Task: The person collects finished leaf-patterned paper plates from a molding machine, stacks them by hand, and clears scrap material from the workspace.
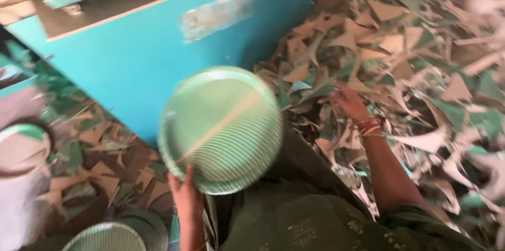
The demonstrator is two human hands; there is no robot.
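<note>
The left hand (185, 197) is clamped on the lower rim of a round green paper plate (221, 129), held tilted with its face toward the camera (blurred). The right hand (348, 102), fingers spread, rests in the heap of paper offcuts (421, 72).

One green striped paper plate (221, 127) is seen held up, tilted, and a second stack of like plates (118, 234) is counted at the bottom edge, its number not to be told. Two hands are counted: the left hand (185, 198) and the right hand (348, 101). One turquoise cabinet (142, 56) is seen. Cardboard offcuts (400, 61) are heaped past counting, blurred. One bunch of bangles (369, 126) is noted.
</note>
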